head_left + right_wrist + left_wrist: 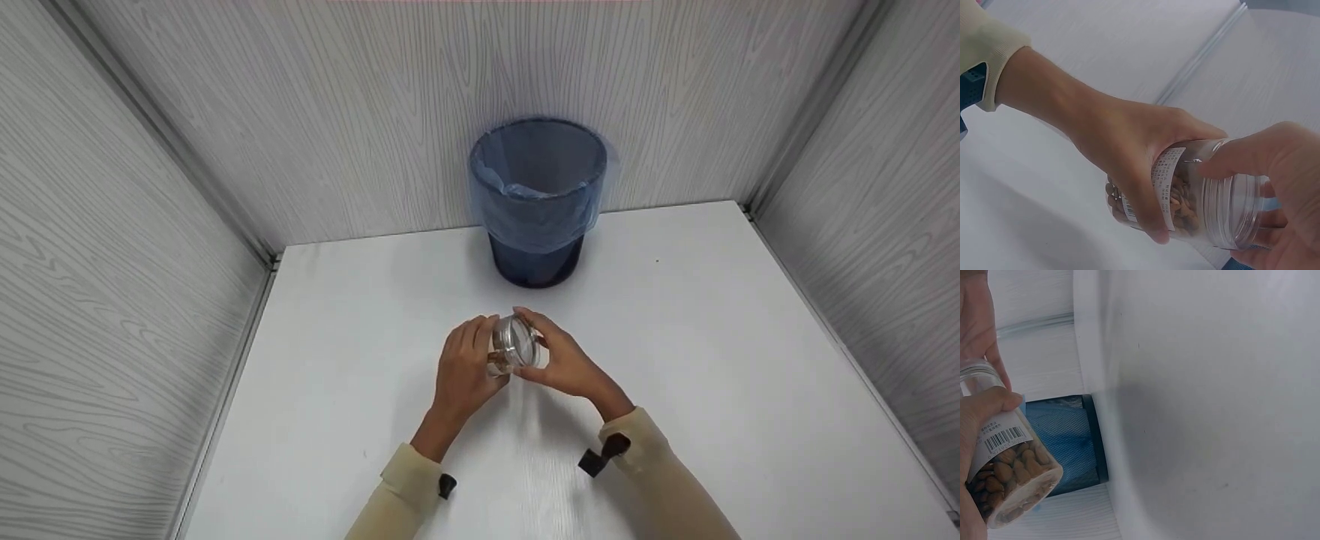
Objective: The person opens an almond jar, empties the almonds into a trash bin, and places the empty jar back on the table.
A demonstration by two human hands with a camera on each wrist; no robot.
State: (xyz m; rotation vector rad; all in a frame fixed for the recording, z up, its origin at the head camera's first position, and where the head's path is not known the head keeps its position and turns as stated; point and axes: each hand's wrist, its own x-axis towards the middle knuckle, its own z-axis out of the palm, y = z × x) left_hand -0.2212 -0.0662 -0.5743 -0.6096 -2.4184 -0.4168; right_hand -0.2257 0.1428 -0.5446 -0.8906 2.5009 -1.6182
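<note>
Fingers point(1148, 205) of my left hand point(465, 373) clamp the clear almond jar point(1015, 471) just below the frame's centre, seemingly to steady its body above the desk point(337, 337), while my right hand point(564, 367) curls round its ridged top, the bag-lined wastebasket point(536, 259) standing at upper centre.

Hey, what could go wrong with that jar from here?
The jar is tipped sideways, so if its top end opens, almonds could spill onto the table. The left hand and right hand hold it off the table, so a slip might drop it. Any spilled almonds could perhaps roll toward the bin beyond.
</note>
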